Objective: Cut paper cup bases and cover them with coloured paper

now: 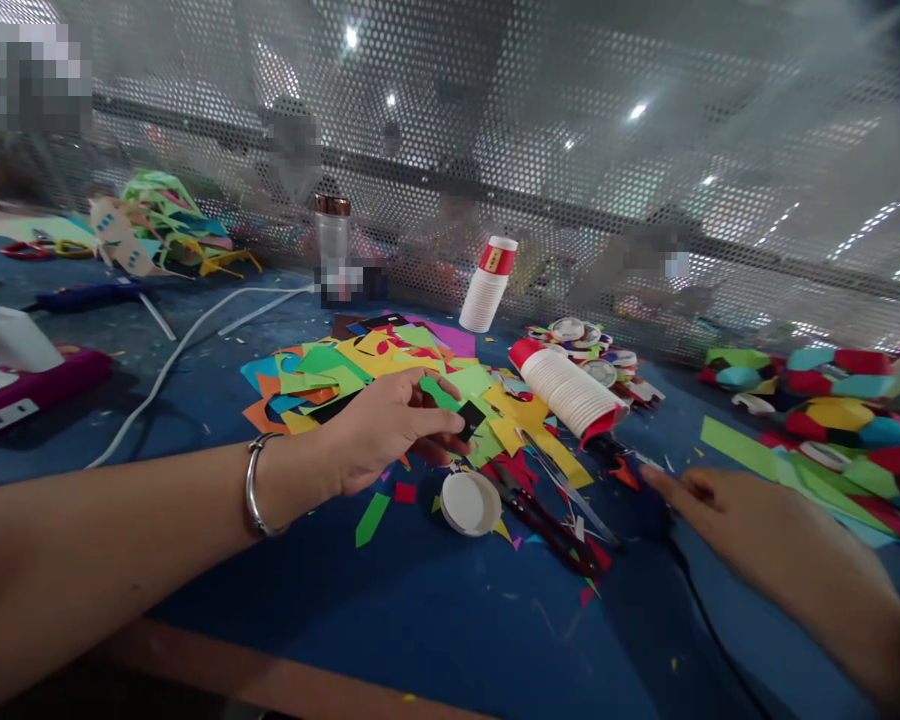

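With the fingers of our left hand drawn together, we pinch a black piece and a green piece above the pile of coloured scraps on the desk. Our right hand is at the blue tool; blur hides how far its fingers close. Between our 2 hands lie a shallow white cup and dark snips. Beyond them are 2 stacks of paper cups, 1 lying down.
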`<state>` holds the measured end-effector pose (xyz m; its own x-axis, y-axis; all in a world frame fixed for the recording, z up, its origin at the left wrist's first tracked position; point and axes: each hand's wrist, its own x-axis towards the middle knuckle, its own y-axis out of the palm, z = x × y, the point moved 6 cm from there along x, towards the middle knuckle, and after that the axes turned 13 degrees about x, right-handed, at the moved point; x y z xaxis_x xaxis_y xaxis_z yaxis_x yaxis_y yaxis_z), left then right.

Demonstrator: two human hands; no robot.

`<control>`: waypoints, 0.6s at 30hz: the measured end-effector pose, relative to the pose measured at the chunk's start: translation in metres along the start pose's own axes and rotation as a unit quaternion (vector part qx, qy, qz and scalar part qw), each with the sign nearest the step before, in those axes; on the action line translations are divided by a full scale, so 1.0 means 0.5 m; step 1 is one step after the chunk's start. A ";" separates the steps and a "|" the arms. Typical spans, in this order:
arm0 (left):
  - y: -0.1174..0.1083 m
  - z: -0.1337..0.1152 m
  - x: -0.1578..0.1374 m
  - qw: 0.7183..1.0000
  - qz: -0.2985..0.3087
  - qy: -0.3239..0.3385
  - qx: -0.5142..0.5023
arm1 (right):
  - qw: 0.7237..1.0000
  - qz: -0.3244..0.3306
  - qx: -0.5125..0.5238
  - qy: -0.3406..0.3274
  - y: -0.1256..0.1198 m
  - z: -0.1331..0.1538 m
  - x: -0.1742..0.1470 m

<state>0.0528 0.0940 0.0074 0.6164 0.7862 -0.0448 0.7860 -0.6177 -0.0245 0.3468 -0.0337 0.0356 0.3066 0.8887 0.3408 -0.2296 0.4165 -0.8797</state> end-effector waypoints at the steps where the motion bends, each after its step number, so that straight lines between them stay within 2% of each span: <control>1: -0.003 0.001 0.002 1.000 -0.008 -0.002 0.000 | 0.998 0.027 -0.051 0.011 0.001 0.013 -0.002; 2: -0.005 0.003 0.004 1.000 -0.014 -0.004 0.000 | 0.998 0.042 -0.057 0.005 0.003 0.036 -0.006; 5: -0.009 0.008 0.011 1.000 -0.028 -0.009 0.007 | 0.988 0.107 0.065 -0.088 0.030 0.154 -0.027; 8: -0.017 0.012 0.018 0.998 -0.048 -0.008 0.028 | 0.957 0.161 0.148 -0.188 0.070 0.287 -0.057; 11: -0.032 0.015 0.027 0.996 -0.077 -0.010 0.041 | 0.928 0.201 0.161 -0.271 0.107 0.387 -0.077; 14: -0.045 0.016 0.034 0.995 -0.092 -0.007 0.044 | 0.911 0.227 0.131 -0.319 0.136 0.443 -0.080; 18: -0.052 0.014 0.040 0.995 -0.088 0.012 0.045 | 0.896 0.244 0.078 -0.364 0.166 0.475 -0.080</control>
<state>0.0443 0.1257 0.0002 0.4720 0.8816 -0.0080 0.8749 -0.4694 -0.1192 0.0961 0.0110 0.0279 -0.5351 0.8384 0.1033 -0.3154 -0.0848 -0.9452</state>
